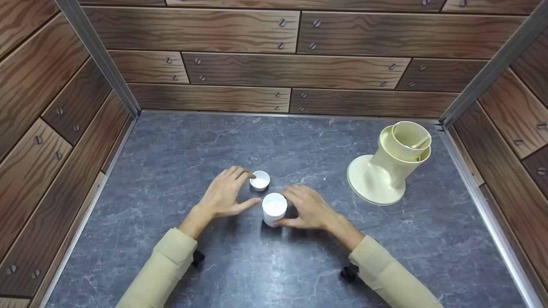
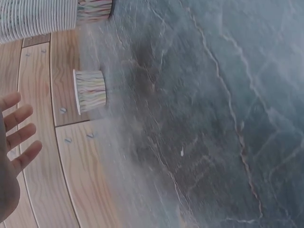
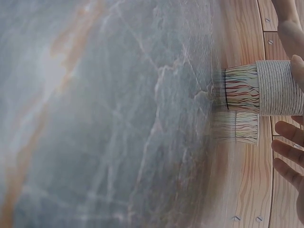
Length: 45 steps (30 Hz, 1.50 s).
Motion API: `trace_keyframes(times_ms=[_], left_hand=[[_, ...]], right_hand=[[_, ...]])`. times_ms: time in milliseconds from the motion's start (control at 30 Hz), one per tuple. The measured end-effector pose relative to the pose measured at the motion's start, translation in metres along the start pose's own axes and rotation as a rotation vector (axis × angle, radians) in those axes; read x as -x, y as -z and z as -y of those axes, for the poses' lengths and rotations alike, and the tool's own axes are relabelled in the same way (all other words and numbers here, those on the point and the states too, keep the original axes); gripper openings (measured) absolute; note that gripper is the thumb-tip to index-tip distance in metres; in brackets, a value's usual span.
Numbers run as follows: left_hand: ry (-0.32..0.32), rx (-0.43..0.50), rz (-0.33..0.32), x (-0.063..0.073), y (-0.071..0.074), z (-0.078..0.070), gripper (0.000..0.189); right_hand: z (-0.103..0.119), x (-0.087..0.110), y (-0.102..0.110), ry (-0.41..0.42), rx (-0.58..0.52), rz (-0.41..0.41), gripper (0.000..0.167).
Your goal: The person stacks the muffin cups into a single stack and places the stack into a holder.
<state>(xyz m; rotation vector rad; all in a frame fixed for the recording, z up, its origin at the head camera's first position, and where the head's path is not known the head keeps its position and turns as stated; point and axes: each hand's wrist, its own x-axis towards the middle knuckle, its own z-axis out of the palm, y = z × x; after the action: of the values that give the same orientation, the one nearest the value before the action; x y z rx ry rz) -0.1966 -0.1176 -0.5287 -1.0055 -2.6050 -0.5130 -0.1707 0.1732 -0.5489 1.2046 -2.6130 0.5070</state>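
A tall stack of white paper cups [image 1: 274,208] with thin multicoloured streaks stands upright near the middle of the table. My right hand [image 1: 310,208] holds it low between thumb and index finger, the other fingers [image 3: 289,149] spread away from it. Just behind stands a single paper cup [image 1: 259,181] of the same pattern, mouth up. My left hand [image 1: 226,192] is beside both with fingers spread, its fingertips over the single cup's rim and its thumb pointing at the stack. In the left wrist view, nothing lies in the left hand's fingers [image 2: 21,135].
To the right stands a pale yellow piece [image 1: 376,179] with a round base and a slanted tube; a round cup-like part with a thin stick sits in its top. Wood-patterned walls [image 1: 239,70] with metal edging enclose the dark marbled table [image 1: 192,141].
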Motion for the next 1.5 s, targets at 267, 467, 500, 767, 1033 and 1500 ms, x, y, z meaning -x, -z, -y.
trace_keyframes(times_ms=[267,467,500,767,1033,1500], left_hand=[[0.018,-0.018,-0.032,-0.003,-0.007,0.011,0.068],[0.058,-0.039,-0.038,-0.005,-0.014,0.018,0.064],[0.069,-0.04,-0.036,-0.006,-0.015,0.019,0.063],[0.132,-0.056,-0.006,-0.008,-0.023,0.028,0.068],[0.166,-0.082,0.027,-0.01,-0.03,0.035,0.074],[0.25,-0.124,0.151,-0.019,-0.038,0.031,0.085]], right_hand=[[0.001,0.0,0.001,-0.002,0.002,0.0,0.082],[0.001,0.0,0.001,0.009,-0.001,-0.003,0.083],[0.001,0.0,0.0,0.011,0.001,-0.004,0.083],[0.0,0.0,-0.001,0.017,-0.001,-0.01,0.082],[0.0,0.001,-0.001,0.014,-0.005,-0.023,0.079],[0.0,0.0,-0.001,0.024,0.001,-0.029,0.079]])
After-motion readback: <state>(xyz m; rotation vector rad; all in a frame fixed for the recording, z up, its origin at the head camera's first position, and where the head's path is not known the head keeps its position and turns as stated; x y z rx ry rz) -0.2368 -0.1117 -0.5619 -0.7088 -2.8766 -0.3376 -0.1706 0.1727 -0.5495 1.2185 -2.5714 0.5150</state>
